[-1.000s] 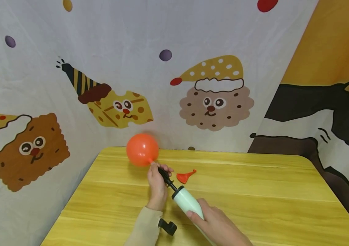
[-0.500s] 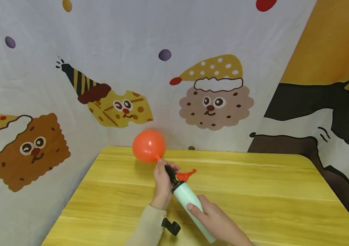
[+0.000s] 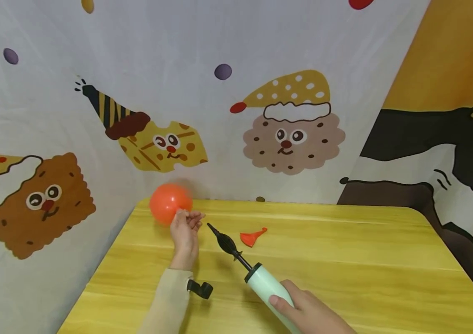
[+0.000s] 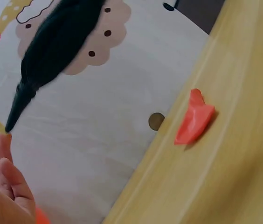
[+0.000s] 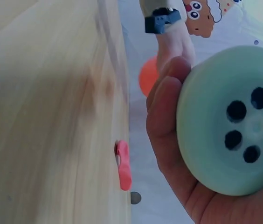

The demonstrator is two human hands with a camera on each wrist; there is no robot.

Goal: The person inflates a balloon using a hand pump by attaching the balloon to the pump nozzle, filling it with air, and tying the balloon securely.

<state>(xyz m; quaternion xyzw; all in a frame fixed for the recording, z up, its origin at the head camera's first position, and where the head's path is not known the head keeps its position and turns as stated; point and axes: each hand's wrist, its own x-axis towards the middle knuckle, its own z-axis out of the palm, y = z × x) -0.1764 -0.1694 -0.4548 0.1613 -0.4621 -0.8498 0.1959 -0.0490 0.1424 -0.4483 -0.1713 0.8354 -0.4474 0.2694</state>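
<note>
An inflated orange-red balloon [image 3: 168, 202] is at the table's back left, its neck pinched between the thumb and fingers of my left hand [image 3: 184, 241]. That hand's other fingers are spread loosely. My right hand [image 3: 309, 310] grips the mint-green barrel of a balloon pump [image 3: 263, 281], which points up and left. Its black nozzle [image 3: 225, 241] stands apart from the balloon, with a stretch of black rod showing below. In the right wrist view, the pump's holed end [image 5: 215, 140] faces the camera. A flat red balloon [image 3: 252, 238] lies on the table, right of the nozzle.
The wood-grain table [image 3: 345, 260] reaches back to a cloth backdrop [image 3: 228, 181] printed with cartoon food. A black wrist mount [image 3: 200, 289] sticks out from my left sleeve [image 3: 165, 299].
The balloon has come off the pump nozzle and moved left with my left hand. The pump has shifted slightly right, and its rod, pushed in half a second ago, shows again.
</note>
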